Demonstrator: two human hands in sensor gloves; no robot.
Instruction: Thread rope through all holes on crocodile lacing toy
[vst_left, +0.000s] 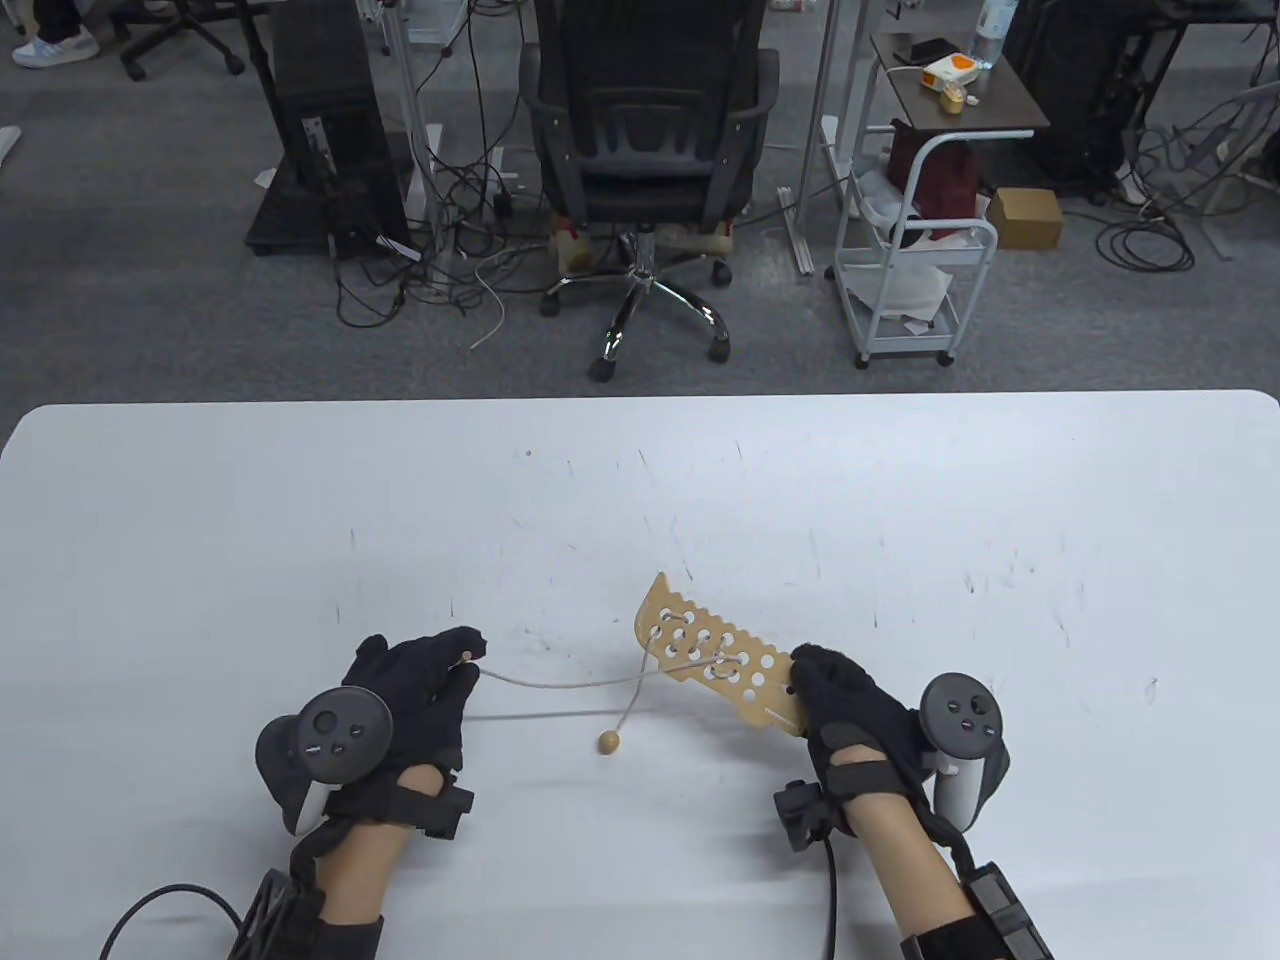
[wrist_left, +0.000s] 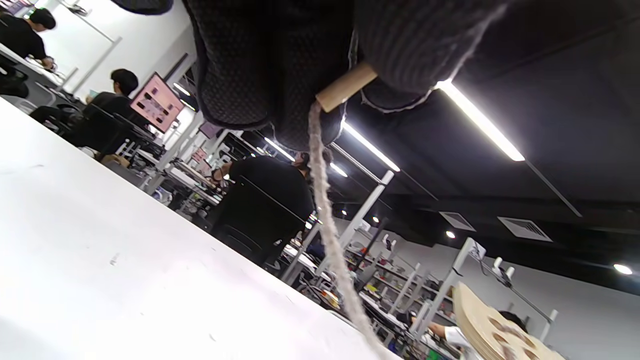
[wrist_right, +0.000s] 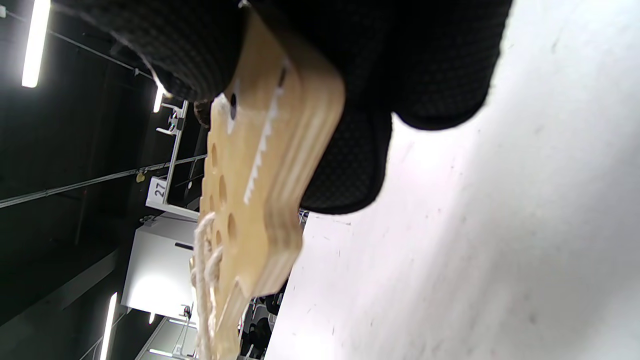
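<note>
Pulling the rope (vst_left: 560, 684) taut, the left hand (vst_left: 425, 690) pinches its wooden tip (wrist_left: 345, 87) well left of the toy (vst_left: 715, 655), which is gripped at its near end by the right hand (vst_left: 850, 705). If the pull is overdone, the toy could be twisted from that grip, or the bead (vst_left: 609, 741) jammed against a hole.

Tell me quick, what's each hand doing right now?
Left hand: pinches the wooden tip of the rope.
Right hand: grips one end of the crocodile lacing toy, holding it off the table.

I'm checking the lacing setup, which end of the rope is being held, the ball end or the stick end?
The stick end: the left hand pinches it. The ball end lies on the table, untouched.
</note>
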